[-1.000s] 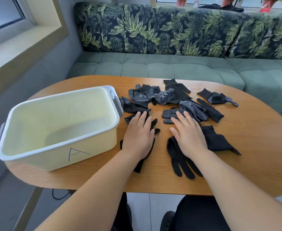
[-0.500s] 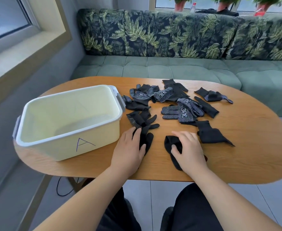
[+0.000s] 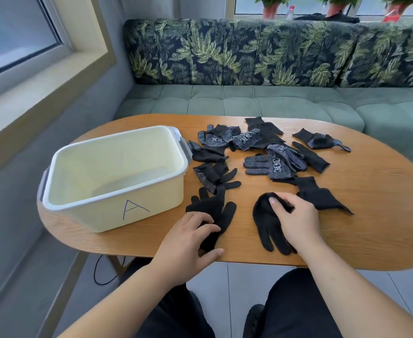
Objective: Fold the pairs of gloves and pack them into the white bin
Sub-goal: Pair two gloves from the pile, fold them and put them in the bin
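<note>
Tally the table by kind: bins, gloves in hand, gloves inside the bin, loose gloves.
White bin: 1
Gloves in hand: 2, the left glove held by the left hand, the right glove by the right hand
Gloves inside the bin: 0
Loose gloves in the heap: 8 or more, overlapping, exact count unclear
Total: 11 or more

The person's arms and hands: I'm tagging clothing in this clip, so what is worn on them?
Nothing shows on them. The left hand and right hand are bare, with no rings, watch or wristband visible. No sleeve appears on either arm down to the frame's lower edge.
</note>
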A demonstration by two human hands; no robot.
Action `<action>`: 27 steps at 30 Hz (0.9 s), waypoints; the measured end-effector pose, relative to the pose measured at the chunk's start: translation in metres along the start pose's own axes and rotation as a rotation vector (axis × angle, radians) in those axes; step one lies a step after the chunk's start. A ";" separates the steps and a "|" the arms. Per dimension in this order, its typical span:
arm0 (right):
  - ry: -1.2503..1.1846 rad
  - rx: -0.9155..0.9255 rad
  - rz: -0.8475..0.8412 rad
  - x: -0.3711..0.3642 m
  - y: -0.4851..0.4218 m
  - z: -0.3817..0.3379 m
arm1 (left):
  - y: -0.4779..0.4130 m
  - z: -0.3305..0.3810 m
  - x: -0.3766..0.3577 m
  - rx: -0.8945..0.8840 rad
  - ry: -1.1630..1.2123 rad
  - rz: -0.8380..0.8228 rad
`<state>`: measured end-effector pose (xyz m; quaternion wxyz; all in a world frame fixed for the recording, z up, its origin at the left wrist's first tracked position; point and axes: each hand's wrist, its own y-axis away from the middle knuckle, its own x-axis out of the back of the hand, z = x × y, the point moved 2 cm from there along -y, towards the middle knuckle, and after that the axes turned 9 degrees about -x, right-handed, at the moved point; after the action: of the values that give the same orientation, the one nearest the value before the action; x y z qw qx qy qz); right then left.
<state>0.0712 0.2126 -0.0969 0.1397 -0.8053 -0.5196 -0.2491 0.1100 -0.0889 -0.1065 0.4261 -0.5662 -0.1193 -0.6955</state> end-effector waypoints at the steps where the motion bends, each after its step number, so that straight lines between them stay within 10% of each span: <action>1: -0.009 -0.010 -0.031 0.000 -0.003 -0.003 | 0.001 -0.003 0.003 -0.015 0.016 -0.029; 16: 0.300 0.876 0.078 0.049 -0.016 -0.115 | -0.020 -0.020 0.004 -0.007 0.094 0.039; 27: 0.453 0.713 -0.118 -0.014 0.053 0.007 | -0.015 -0.013 0.005 -0.066 -0.030 0.111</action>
<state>0.1160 0.1830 -0.1088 0.5055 -0.6002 -0.5746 -0.2323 0.0907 -0.0905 -0.1019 0.4433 -0.5960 -0.0714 -0.6657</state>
